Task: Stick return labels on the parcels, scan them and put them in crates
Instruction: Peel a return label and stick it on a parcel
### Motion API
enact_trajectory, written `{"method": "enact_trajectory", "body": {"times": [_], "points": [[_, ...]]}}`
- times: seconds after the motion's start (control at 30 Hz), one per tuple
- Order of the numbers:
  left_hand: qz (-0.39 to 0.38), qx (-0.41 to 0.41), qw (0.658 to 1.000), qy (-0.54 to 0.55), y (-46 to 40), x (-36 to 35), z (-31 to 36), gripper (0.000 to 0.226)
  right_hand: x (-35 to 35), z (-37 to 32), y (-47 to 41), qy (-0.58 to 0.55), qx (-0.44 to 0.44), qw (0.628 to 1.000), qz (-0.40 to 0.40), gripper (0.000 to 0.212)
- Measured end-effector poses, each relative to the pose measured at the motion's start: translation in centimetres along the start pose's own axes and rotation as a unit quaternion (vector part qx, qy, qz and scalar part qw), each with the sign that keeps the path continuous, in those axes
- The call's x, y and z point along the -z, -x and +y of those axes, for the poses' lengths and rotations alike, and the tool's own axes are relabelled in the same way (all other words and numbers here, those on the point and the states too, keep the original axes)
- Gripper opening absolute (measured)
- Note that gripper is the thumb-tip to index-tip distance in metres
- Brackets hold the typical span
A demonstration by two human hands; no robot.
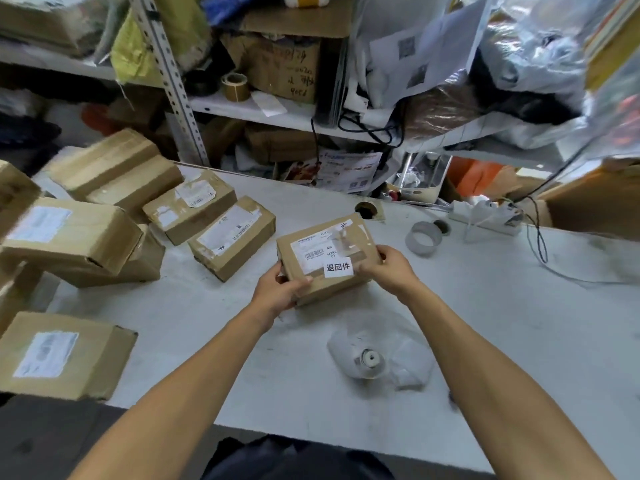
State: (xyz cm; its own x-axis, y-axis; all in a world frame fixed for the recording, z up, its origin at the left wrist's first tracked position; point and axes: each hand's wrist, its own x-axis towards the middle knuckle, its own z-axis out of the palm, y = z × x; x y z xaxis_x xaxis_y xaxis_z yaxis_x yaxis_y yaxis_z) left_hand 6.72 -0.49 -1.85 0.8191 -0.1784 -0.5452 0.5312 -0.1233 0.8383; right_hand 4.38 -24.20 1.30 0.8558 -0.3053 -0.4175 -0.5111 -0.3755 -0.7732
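A small parcel (327, 258), return label (338, 267) stuck on top, sits above the table (519, 323) — left hand (280, 289) and right hand (389, 266) gripping its two short ends — long axis spanning between them.

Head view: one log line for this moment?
step: label on | parcel held over table | left hand grips left end | right hand grips right end | return label stuck on top

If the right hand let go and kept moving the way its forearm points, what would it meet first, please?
The right hand already grips the parcel, so that box comes first. Beyond it lie other parcels on the table, though depth is unclear.
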Motion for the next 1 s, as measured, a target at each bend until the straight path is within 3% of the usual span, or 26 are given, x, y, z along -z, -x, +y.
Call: {"method": "enact_trajectory", "body": {"times": [0.27, 0.47, 0.73, 0.87, 1.0], "points": [[-0.125, -0.131, 0.982, -0.053, 2.7, -6.9, 3.7, 0.083, 6.5, 2.5, 10.1, -0.102, -0.005, 0.972, 0.210, 0.053], [-0.265, -0.152, 0.945, -0.118, 8.0, -16.4, 2.6, 0.083, 11.9, 9.5, 20.5, -0.139, -0.066, 0.927, 0.342, 0.060], [-0.434, -0.144, 0.862, -0.219, 19.5, -31.5, -5.0, 0.068, 15.7, 23.6, 37.2, -0.215, -0.156, 0.840, 0.473, 0.045], [-0.502, -0.117, 0.813, -0.270, 26.3, -39.0, -11.6, 0.052, 15.6, 32.2, 46.0, -0.248, -0.218, 0.793, 0.513, 0.047], [-0.554, -0.090, 0.765, -0.316, 32.9, -44.4, -18.8, 0.054, 14.5, 39.7, 53.9, -0.280, -0.278, 0.741, 0.543, 0.055]]}}
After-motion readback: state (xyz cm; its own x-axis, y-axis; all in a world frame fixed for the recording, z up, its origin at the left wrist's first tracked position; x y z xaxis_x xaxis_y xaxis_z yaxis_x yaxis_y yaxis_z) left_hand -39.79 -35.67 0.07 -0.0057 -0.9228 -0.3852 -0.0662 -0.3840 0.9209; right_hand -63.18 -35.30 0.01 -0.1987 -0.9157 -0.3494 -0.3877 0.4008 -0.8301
